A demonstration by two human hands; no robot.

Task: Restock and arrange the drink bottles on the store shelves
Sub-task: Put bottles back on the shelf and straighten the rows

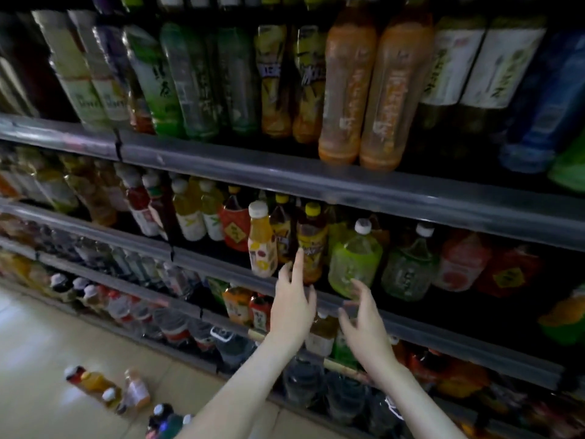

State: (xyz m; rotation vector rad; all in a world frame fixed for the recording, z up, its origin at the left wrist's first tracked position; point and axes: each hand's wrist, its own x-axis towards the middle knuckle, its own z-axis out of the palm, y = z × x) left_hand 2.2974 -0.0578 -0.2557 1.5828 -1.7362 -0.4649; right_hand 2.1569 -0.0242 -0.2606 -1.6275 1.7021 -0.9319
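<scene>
Both my hands reach toward the middle shelf's front rail (247, 274). My left hand (292, 299) has straight fingers, and its fingertips touch a yellow-capped dark tea bottle (311, 239). Left of that bottle, a white-capped orange juice bottle (262, 245) stands at the shelf's front edge. My right hand (364, 318) is spread open just below a round green bottle (354, 261) and holds nothing. A second greenish bottle (408, 264) stands further right.
Tall bottles fill the upper shelf (285, 172), among them two large orange ones (373, 90). Lower shelves hold several small bottles. Loose bottles lie on the tiled floor (47, 359) at bottom left (107, 388) and near my left forearm (164, 416).
</scene>
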